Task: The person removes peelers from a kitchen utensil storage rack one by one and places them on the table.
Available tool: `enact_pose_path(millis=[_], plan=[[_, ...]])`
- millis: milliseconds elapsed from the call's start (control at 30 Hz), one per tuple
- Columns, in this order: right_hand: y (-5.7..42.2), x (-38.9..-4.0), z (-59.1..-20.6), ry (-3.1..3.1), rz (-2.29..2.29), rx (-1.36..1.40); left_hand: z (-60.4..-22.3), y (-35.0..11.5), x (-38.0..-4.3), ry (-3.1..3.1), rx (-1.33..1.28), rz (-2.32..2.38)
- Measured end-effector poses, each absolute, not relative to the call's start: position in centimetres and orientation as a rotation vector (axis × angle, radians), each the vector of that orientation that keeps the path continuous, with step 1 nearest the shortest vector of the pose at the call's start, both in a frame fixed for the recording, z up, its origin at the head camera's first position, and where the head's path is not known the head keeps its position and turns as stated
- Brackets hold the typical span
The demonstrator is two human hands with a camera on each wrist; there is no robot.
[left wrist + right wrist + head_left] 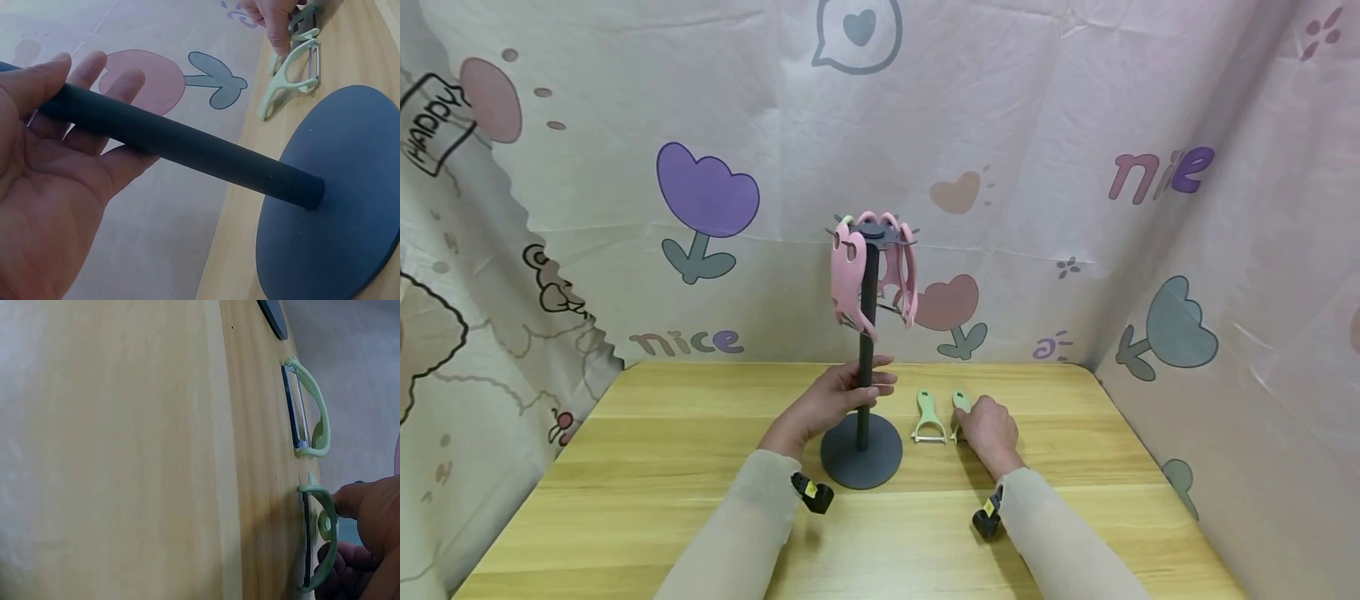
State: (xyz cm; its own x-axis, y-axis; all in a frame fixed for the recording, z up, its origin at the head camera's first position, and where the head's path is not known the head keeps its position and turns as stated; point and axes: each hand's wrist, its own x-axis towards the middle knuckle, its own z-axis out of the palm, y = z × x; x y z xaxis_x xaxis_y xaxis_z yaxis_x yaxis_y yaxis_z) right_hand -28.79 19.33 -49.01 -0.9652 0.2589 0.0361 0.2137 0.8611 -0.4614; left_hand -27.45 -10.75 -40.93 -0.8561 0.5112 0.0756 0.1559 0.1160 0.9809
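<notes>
My left hand [831,398] holds the dark pole [863,425] of an upright rack, thumb on one side and fingers on the other. The rack's round base [340,231] rests on the wooden table. Several pink peelers [847,275] hang from hooks round its top, with a bit of light green showing among them. To the right of the rack, my right hand [992,429] pinches a light green Y-shaped peeler [330,515] by its handle; the fingers partly hide it. A second green peeler [927,410] lies between it and the rack, blade end toward me.
The wooden table [647,467] ends at the back against a printed curtain [805,150]. More curtain hangs along both sides. The rack's crown [874,233] has hooks sticking outward above my left hand.
</notes>
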Motion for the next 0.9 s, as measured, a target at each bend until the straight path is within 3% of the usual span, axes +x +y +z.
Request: enact_pose_path(millis=[467, 900], plan=[[19.21, -28.60, -48.88, -2.928, 0.723, -0.380, -41.38, -10.55, -27.26, 2.211, 0.569, 1.863], [19.06, -28.79, -48.93, -2.933, 0.695, -0.387, -40.95, -11.19, -27.58, 2.123, 0.650, 1.833]])
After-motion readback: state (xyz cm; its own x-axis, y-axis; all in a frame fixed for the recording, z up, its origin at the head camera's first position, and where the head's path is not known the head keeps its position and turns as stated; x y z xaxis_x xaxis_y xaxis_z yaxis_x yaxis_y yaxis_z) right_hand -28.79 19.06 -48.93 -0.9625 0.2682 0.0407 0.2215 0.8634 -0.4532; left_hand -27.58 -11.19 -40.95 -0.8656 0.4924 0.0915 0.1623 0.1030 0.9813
